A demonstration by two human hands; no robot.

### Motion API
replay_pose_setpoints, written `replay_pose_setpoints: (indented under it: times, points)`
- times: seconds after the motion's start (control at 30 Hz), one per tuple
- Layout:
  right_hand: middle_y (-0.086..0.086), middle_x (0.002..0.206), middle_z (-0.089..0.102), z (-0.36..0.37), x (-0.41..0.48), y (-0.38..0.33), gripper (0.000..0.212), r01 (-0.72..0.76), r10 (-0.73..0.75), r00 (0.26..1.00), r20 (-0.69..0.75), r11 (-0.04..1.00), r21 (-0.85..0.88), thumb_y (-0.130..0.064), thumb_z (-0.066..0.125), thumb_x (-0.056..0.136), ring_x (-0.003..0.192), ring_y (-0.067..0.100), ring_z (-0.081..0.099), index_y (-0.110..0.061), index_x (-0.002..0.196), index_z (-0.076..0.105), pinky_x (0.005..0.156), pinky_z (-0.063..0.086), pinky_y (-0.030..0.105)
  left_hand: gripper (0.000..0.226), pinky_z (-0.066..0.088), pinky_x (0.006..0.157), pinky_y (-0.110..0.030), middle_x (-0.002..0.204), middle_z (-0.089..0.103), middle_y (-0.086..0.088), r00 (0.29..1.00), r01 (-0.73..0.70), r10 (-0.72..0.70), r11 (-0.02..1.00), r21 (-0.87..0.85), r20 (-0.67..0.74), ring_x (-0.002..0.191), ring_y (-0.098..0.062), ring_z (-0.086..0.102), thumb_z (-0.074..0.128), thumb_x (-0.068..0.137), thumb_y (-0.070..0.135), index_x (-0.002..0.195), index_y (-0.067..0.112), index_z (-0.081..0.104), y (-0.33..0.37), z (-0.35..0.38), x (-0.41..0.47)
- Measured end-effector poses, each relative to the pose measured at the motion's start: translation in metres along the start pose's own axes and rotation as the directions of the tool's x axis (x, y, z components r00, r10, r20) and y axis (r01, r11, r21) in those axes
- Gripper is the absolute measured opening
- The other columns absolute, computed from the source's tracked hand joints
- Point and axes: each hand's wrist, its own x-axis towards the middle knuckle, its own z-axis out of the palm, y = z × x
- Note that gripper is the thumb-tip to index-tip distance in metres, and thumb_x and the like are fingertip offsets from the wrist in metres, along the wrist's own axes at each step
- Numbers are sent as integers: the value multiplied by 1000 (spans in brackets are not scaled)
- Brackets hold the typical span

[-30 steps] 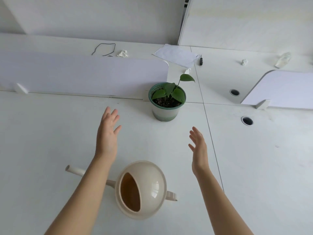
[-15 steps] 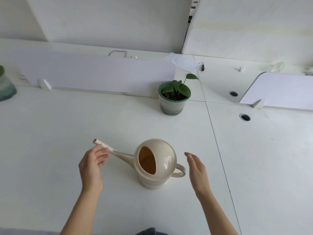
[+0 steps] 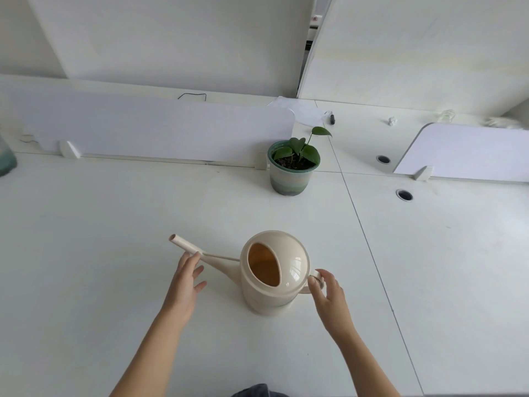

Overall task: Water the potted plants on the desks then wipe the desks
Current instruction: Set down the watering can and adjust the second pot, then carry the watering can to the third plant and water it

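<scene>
A cream watering can (image 3: 289, 270) stands upright on the white desk (image 3: 114, 230), its long spout pointing left and its oval fill hole facing up. My right hand (image 3: 329, 296) touches the loop handle on the can's right side, thumb and fingers around it but not fully closed. My left hand (image 3: 184, 285) hovers open beside the spout, fingertips at its underside. A small green-leaved plant in a green-banded pot (image 3: 293, 170) stands farther back, at the end of the divider.
A low white divider (image 3: 160, 130) runs along the desk's back; another divider (image 3: 472, 150) stands at the right. A second pot (image 3: 5, 159) shows at the left edge. Papers (image 3: 303, 110), a pen, crumpled tissue and two cable holes (image 3: 404, 194) lie beyond.
Both hands dropped from raised open positions down to the can. The right hand moved in onto the handle; the left came to the spout. The view pulled back.
</scene>
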Motion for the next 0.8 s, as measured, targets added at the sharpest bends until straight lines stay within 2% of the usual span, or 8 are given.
replay_pose_setpoints:
  times: [0.1,0.17,0.23,0.33,0.47,0.57,0.63,0.8]
  points:
    - [-5,100,50,4,-1,14,21,-24,28,999,36,994,-110,-33,54,87,99,17,41,-26,102,42,88,38,38,41,28,99,-40,127,45,4,988,-2,6,1000,-22,153,127,-20,39,34,98,27,139,25,32,3,3,3]
    - [-2,90,54,5,-4,21,10,-48,53,996,68,996,-78,-33,48,90,92,21,46,-31,87,39,79,40,38,36,30,95,-39,114,53,6,982,-8,19,998,-59,187,114,-19,47,35,98,26,134,30,36,5,6,3]
    - [0,90,54,1,-5,23,7,-50,51,990,131,999,-14,-32,44,93,91,21,48,-28,87,43,75,39,32,29,33,90,-37,104,56,6,983,-19,34,996,-83,182,106,-18,50,36,97,24,126,29,41,6,6,3]
    - [-1,94,54,-10,-6,15,18,-112,62,973,224,969,221,-33,46,93,95,14,50,-16,93,52,80,38,22,21,35,85,-35,100,57,4,984,-33,50,994,-101,169,99,-16,53,36,97,24,115,28,45,6,5,2]
    - [1,80,49,-19,2,5,49,-141,44,956,290,935,324,-62,52,68,83,16,47,-13,75,56,88,37,33,24,33,95,-39,109,58,1,988,-32,53,990,-140,145,107,-21,52,36,97,27,120,26,46,4,7,-8]
    - [14,87,61,-23,6,0,79,-99,-37,928,370,934,343,-77,47,67,90,23,56,-1,83,62,96,38,37,34,33,97,-40,123,54,-4,992,-54,72,985,-166,107,114,-25,50,34,98,30,131,26,41,9,11,-20]
    - [16,97,68,-30,6,-6,70,-88,-74,918,389,920,382,-67,44,78,99,24,61,-1,91,65,98,38,37,31,34,96,-38,125,54,-3,992,-92,106,981,-171,71,113,-25,51,33,98,29,129,30,40,14,14,-30]
    - [-14,62,50,-49,7,-20,47,35,-189,909,372,922,385,-65,54,66,71,11,45,-18,64,55,74,34,27,34,36,95,-40,117,57,-4,980,-196,192,950,-245,-43,108,-25,53,34,98,29,130,25,42,15,15,-65]
